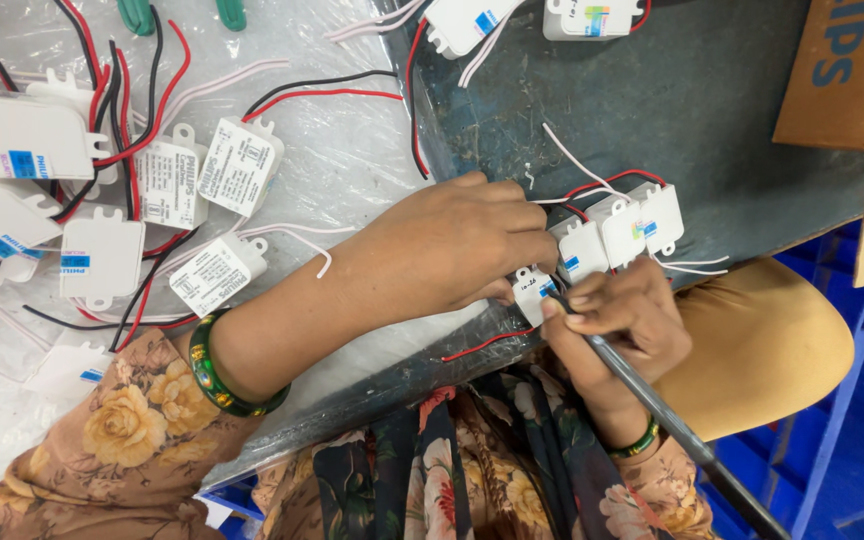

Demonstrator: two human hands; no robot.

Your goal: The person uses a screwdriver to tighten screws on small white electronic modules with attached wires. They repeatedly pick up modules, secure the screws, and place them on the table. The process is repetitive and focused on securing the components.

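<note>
White driver box [532, 287] – pinched between both hands [472, 240].

small white unit [532, 288] half hidden under left hand [452, 245], tool's [672, 425] tip hidden, cardboard box [847, 70] cut off

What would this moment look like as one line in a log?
left hand: steadies small white box | right hand: holds dark pen-like tool at box | more white boxes beside
</note>
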